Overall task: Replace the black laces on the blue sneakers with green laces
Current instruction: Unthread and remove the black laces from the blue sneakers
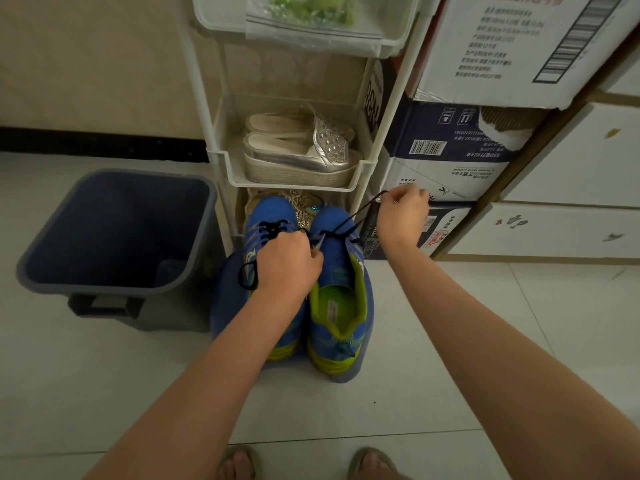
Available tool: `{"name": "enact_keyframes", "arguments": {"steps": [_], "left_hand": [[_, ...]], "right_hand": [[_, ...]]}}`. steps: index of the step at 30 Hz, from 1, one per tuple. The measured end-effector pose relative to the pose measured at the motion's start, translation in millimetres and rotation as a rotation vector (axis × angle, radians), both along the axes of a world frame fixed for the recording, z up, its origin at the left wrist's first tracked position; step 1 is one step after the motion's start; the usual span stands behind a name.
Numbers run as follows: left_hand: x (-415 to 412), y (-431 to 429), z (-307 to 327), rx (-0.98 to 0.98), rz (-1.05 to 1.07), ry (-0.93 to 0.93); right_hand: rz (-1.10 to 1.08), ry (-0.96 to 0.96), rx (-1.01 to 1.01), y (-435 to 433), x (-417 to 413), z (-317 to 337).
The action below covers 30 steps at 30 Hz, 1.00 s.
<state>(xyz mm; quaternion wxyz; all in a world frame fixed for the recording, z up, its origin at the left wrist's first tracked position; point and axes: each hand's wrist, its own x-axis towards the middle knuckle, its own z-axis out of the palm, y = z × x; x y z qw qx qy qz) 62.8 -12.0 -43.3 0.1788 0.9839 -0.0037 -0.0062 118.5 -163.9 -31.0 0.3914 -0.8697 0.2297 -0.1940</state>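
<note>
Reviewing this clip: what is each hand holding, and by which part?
Right hand pinches the black lace by its pulled-out stretch, taut from the right sneaker. Left hand is curled between the sneakers; what it grips cannot be told.

Two blue sneakers [341, 271], two silver sandals [298, 157], one bin [114, 173], perhaps three boxes [450, 157]

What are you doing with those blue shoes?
A person is taking the lace out of the right sneaker. The right hand pinches it and pulls it up and away, taut. The left hand sits curled on top of the pair, steadying them; what it grips is hidden. The left sneaker is still laced in black. A bag with something green lies on the top shelf of the rack.
</note>
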Motion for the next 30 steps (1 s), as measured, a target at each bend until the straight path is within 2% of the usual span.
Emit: {"name": "enact_keyframes", "arguments": {"steps": [2,5,7,14,16,18,19,21,25,27,30], "left_hand": [[-0.2,-0.6,-0.7,-0.004,-0.001,-0.007],[-0.6,-1.1,-0.3,0.012,-0.004,-0.015],[-0.7,-1.3,-0.4,0.024,-0.004,-0.018],[-1.4,-1.0,0.1,0.021,-0.003,-0.023],[-1.5,-0.8,1.1,0.008,-0.003,-0.014],[-1.3,-0.6,0.5,-0.001,-0.005,-0.008],[-0.9,-0.3,-0.1,-0.004,-0.005,-0.01],[-0.8,0.0,-1.2,-0.01,-0.001,-0.013],[-1.5,-0.3,-0.3,-0.004,-0.002,-0.019],[-1.6,0.4,-1.0,-0.001,-0.007,-0.03],[-0.8,1.4,-3.3,-0.005,-0.005,-0.026]], "right_hand": [[0.16,0.054,-0.04,-3.0,-2.8,2.8],[0.524,0.156,-0.351,7.4,-12.2,-6.9],[0.657,0.218,-0.539,15.5,-15.3,-17.0],[0.579,0.228,-0.729,29.4,-14.3,-22.8],[0.368,0.131,-0.662,18.5,-9.0,-17.1],[0.115,-0.005,-0.454,2.0,-3.1,-3.7],[0.07,-0.058,-0.34,-4.8,-1.1,2.4],[0.182,-0.085,-0.288,-7.5,-1.5,10.6],[0.591,0.067,-0.597,14.7,-12.4,-1.3],[0.652,0.178,-0.677,25.9,-16.1,-15.6],[0.599,0.219,-0.7,34.7,-18.0,-25.3]]}}
